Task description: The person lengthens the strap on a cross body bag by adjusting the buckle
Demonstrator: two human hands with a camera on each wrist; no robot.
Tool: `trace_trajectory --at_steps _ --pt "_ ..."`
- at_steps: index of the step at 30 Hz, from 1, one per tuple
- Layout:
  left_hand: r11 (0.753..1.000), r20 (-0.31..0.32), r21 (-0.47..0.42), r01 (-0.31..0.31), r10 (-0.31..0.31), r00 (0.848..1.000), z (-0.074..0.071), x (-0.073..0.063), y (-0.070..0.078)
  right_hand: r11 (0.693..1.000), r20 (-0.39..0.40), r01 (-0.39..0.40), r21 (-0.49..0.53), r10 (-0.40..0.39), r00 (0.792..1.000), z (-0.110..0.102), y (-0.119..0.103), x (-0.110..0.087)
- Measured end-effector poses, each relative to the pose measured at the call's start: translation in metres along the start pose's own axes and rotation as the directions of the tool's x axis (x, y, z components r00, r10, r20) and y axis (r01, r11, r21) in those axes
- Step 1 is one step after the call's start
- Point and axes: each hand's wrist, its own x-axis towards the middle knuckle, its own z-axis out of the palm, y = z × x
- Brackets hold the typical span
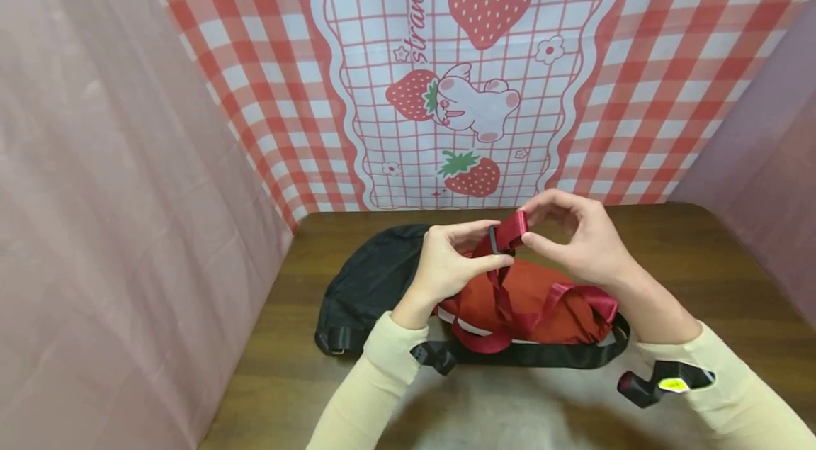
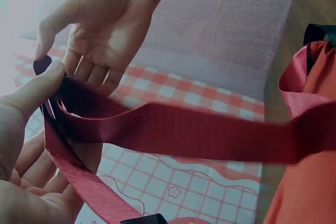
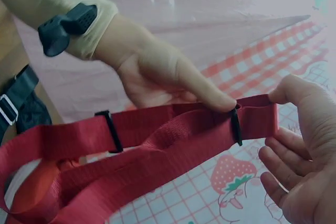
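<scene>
A red webbing strap (image 1: 512, 229) is raised above an orange-red bag (image 1: 535, 294). My left hand (image 1: 449, 262) pinches the strap between thumb and fingers, right beside a black slide buckle (image 3: 236, 127). Past that buckle the webbing doubles into a short loop, and my right hand (image 1: 586, 241) pinches its folded end with thumb and fingertip. A second black slider (image 3: 111, 132) sits further along the strap in the right wrist view. From there the webbing hangs down in loose curves onto the bag.
A black bag (image 1: 372, 280) lies to the left, partly behind my left hand. Black webbing (image 1: 548, 356) runs along the front of the orange-red bag. Underneath is a brown wooden table (image 1: 274, 336); a strawberry-printed cloth (image 1: 459, 173) hangs behind it, with pink curtains (image 1: 127, 188) at the sides.
</scene>
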Motion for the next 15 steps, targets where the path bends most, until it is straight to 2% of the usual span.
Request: trace_trajectory --at_steps 2,8,12,15 --pt "1.000 -0.003 0.000 -0.001 0.001 1.000 -0.0009 0.0002 0.0008 1.000 -0.006 -0.013 0.023 0.013 1.000 0.0017 -0.0018 0.0006" --pt "1.000 0.010 -0.016 0.003 -0.003 1.000 0.0004 0.0019 0.0031 0.998 0.040 -0.039 0.048 0.037 0.999 0.0081 -0.0023 0.0048" --pt "0.998 0.008 -0.050 0.023 -0.023 1.000 0.0016 0.0013 0.0021 0.991 0.002 -0.076 0.114 0.077 0.997 0.0055 -0.0054 0.0054" --pt "0.997 -0.005 -0.069 0.031 -0.032 0.999 0.0018 0.0010 0.0014 0.972 -0.038 -0.094 0.217 0.105 0.994 0.0031 -0.0062 0.0059"
